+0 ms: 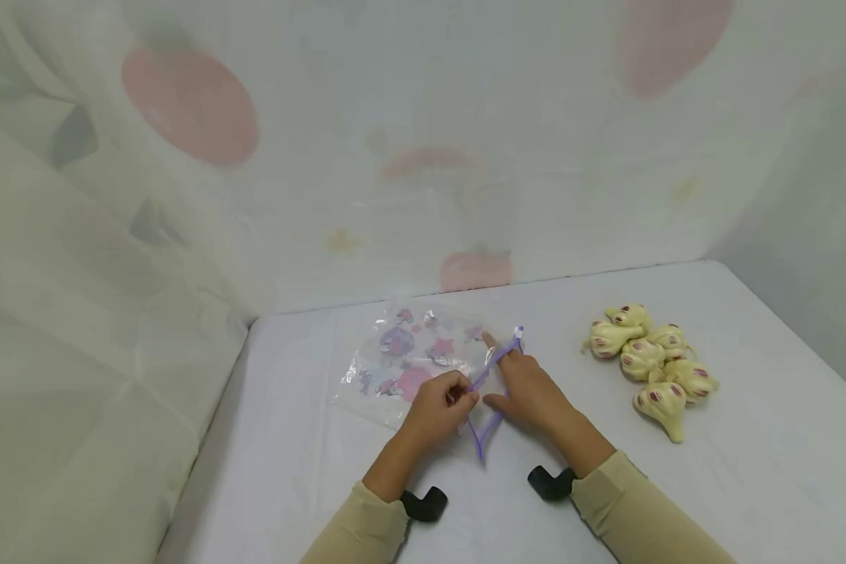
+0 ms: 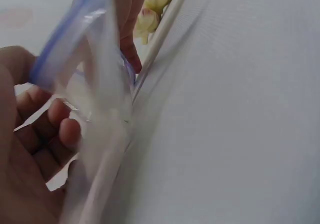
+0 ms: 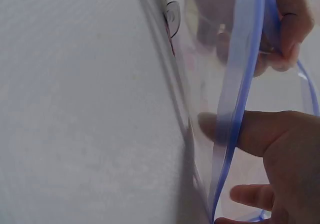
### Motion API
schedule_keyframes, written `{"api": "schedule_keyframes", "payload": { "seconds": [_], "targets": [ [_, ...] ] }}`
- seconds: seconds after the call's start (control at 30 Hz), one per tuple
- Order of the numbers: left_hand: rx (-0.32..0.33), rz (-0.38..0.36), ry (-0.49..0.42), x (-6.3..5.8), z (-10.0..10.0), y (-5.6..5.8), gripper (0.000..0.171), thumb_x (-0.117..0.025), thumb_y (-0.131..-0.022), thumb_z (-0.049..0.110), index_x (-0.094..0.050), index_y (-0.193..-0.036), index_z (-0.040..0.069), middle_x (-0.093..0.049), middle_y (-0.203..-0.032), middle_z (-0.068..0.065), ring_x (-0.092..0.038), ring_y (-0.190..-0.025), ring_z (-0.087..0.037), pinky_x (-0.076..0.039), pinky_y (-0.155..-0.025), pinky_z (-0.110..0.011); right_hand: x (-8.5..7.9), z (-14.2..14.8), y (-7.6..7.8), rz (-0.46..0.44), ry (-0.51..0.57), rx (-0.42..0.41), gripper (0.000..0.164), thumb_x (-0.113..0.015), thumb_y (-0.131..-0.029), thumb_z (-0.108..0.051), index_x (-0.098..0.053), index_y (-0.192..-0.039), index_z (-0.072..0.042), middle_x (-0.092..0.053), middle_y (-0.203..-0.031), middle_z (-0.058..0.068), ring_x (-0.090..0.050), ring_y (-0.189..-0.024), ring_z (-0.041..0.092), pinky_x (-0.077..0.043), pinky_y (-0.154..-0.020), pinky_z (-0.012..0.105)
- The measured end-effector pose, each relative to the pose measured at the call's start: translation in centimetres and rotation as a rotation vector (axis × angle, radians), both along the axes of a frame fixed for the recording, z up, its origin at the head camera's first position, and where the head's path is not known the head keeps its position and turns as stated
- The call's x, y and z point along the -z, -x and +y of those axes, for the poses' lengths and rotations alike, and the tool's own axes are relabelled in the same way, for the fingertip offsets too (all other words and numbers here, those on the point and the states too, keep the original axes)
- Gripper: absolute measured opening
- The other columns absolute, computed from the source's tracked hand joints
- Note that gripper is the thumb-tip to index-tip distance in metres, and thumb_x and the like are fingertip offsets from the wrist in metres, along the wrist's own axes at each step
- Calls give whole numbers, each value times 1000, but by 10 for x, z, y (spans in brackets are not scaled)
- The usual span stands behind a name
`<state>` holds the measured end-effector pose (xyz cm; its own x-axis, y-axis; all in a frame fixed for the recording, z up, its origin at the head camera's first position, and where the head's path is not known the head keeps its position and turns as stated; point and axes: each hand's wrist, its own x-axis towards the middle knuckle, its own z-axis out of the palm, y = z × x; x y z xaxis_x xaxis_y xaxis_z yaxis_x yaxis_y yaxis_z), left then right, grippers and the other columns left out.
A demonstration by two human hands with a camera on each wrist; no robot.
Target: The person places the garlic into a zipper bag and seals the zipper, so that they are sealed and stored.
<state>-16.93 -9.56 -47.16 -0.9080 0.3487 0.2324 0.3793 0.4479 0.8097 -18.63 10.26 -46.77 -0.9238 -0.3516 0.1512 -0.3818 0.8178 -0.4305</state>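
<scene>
A clear zip bag [image 1: 409,356] with pink and purple cartoon prints lies flat on the table, its purple-edged mouth spread apart towards the right. My left hand [image 1: 433,411] pinches the near rim of that mouth between thumb and curled fingers. My right hand [image 1: 532,392] reaches into the opening with thumb and fingers spread. In the right wrist view, the right thumb [image 3: 260,134] shows through the clear film behind the purple zip strip [image 3: 245,83]. A white slider [image 1: 518,332] sits at the far end of the zip. The left wrist view shows the raised rim [image 2: 55,43] at the left fingers.
Several cream garlic bulbs [image 1: 641,359] with purple-red marks lie grouped on the right of the white table [image 1: 768,470]. Black curved pieces [image 1: 426,505] stick out at both wrists. A printed white curtain [image 1: 571,196] stands behind the table's back edge.
</scene>
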Motion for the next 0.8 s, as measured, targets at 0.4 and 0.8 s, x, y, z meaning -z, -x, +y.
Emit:
{"api": "schedule_keyframes", "payload": {
  "seconds": [0.4, 0.8],
  "targets": [
    [-42, -217, -226, 19, -5, 4, 13, -69, -92, 20, -65, -86, 10, -59, -66, -8, -55, -56, -15, -44, -48, -22, -16, 18, 5, -88, 154, -18, 39, -68, -92, -30, -66, -124, -9, -63, -129, 14, -55, -125, 37, -42, -105, 53],
    [-31, -217, -211, -16, 1, -9, 10, -66, -93, 10, -65, -85, 3, -61, -69, -20, -58, -61, -33, -43, -51, -19, -51, 91, 15, 84, -25, 327, 48, -69, -89, -21, -56, -131, -3, -45, -139, 32, -34, -131, 52, -24, -109, 65]
  ]
}}
